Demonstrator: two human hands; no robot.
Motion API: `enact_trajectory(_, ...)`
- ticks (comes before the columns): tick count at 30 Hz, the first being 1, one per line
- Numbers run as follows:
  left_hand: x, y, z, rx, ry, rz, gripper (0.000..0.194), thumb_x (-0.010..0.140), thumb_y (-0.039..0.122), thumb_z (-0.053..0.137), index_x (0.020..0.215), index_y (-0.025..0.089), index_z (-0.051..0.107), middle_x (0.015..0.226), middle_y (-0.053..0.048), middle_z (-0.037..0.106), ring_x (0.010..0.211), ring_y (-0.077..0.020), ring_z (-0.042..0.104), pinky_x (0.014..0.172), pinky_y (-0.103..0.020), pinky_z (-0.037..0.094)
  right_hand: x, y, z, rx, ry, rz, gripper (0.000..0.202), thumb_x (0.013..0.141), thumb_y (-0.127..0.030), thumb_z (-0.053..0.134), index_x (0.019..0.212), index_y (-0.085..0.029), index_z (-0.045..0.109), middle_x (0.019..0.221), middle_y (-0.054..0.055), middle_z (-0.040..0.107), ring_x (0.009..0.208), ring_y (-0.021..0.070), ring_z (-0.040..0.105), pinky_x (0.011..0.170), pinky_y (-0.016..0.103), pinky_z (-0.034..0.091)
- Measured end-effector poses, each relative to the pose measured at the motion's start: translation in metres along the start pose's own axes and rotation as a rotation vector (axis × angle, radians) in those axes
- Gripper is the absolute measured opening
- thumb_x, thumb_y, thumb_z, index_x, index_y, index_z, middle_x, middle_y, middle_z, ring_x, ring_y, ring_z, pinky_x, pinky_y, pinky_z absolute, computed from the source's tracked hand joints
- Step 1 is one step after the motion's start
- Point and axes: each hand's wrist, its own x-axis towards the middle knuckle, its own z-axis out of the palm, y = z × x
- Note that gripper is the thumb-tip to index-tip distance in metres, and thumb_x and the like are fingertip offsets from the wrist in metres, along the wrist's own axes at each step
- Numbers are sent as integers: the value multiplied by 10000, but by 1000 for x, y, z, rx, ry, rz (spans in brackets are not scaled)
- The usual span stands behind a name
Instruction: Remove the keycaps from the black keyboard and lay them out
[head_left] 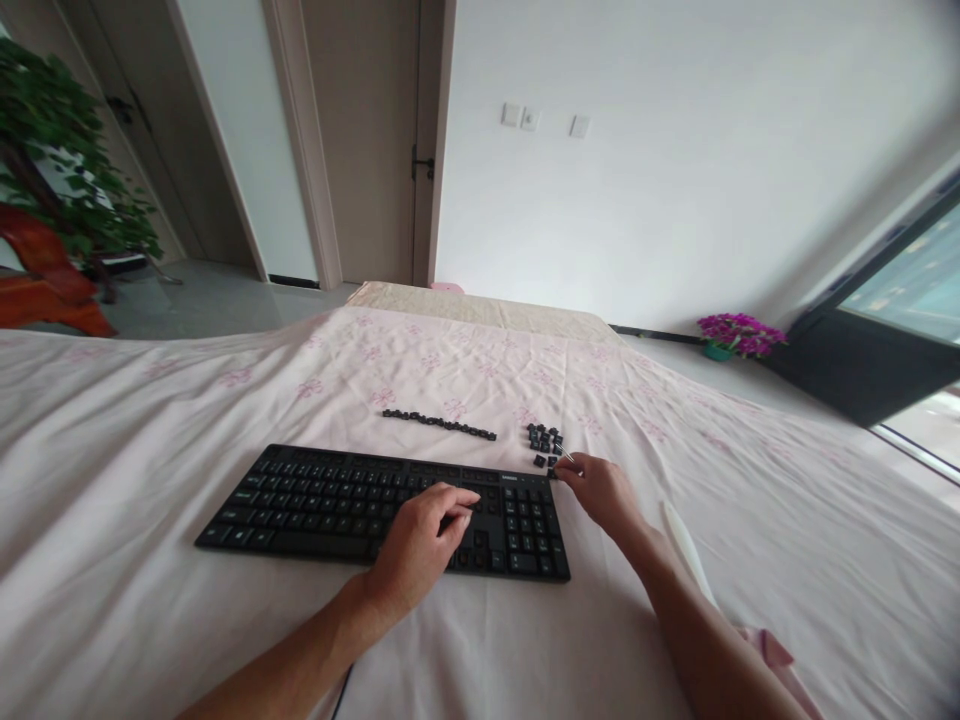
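A black keyboard [322,505] lies on the pink flowered cloth, with a few dark gaps showing among its keys right of centre. My left hand [424,535] rests over that part of the board, its index finger stretched out and its thumb apart, holding nothing. Beyond the keyboard's right end, my right hand [596,488] pinches thin metal tweezers [566,454], whose tips are at a small cluster of loose black keycaps [538,438]. A row of several more black keycaps [439,423] lies behind the keyboard.
The cloth [225,400] is wrinkled and covers a wide surface. A white curved object [686,545] lies beside my right forearm. A dark cable runs below my left wrist. Farther off are a potted plant [52,140], a red wooden chair [45,280] and purple flowers [739,333].
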Motion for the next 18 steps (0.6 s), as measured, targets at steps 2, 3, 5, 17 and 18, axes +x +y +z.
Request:
enact_trajectory(2,0,0,0,6,-3,10,265,802,53,519,975,192,663,961,-23,689,860,-139,669,819,-259,527,-1,-2,1,-4,0,-8,238,805,-390,542,877,-265,731,800,26,722,788,218,645,645,265,384)
enact_trajectory(3,0,-1,0,9,-4,13,268,802,52,517,975,194,665,963,-23,688,866,-140,667,821,-259,527,-1,-2,1,-4,0,-14,235,805,-391,543,874,-268,732,800,24,723,788,219,645,646,265,385)
enact_trajectory(5,1,-1,0,11,-10,19,272,802,52,514,974,198,668,969,-23,687,874,-142,663,821,-257,525,-2,-2,0,4,0,-26,245,812,-403,538,873,-269,734,804,25,724,787,220,646,644,265,385)
enact_trajectory(17,1,-1,0,4,-17,31,292,770,13,519,933,192,682,937,-24,685,876,-144,644,818,-254,509,18,-16,-14,-152,58,-151,275,861,-416,504,815,-264,728,937,16,668,751,172,600,584,254,313)
enact_trajectory(18,1,-1,-1,3,-16,33,294,767,9,519,930,192,682,934,-24,685,875,-143,642,817,-254,508,19,-19,-14,-177,47,-167,271,861,-412,506,811,-266,729,937,15,655,750,163,593,576,251,298)
